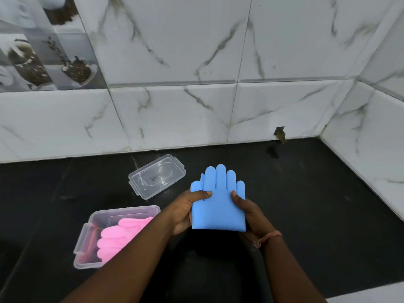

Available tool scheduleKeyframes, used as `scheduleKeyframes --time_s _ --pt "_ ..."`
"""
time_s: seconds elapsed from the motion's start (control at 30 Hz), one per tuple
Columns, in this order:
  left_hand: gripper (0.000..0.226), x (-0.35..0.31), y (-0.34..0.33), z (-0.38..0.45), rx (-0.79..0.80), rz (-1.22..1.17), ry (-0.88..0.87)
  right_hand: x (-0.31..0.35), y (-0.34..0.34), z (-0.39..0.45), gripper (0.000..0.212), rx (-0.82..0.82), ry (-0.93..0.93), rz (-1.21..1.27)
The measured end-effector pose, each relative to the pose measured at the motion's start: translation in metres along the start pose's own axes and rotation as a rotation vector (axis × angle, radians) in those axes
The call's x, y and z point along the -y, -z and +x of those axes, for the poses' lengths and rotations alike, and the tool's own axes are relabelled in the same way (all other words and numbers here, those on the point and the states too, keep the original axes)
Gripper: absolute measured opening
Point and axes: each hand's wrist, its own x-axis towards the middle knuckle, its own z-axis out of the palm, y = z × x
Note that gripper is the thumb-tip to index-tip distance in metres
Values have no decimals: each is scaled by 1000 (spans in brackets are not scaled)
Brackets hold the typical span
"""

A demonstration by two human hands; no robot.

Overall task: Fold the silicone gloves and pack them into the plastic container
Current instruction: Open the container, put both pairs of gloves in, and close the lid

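Held above the dark counter (306,193) just right of the plastic container (87,243), the folded blue glove (218,211) looks light, floppy and springy, so the left hand (185,213) and right hand (249,213) pinch its side edges.

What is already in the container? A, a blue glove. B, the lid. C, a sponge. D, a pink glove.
D: a pink glove lies in the container, while both hands, left and right, hold the blue glove above the counter and the lid lies apart behind it.
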Motion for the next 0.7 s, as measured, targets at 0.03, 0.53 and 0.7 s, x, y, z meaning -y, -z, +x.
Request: scheduleKeyframes --time_s 0.03,0.53,0.7 --pt "49 -3 7 -6 -10 -3 -3 -1 -11 3 48 2 7 -25" --pt "48 -106 157 -118 104 420 149 -31 -172 38 59 333 -19 -307" --pt "55 -132 172 -138 140 569 257 -45 -204 37 50 329 -100 -360"
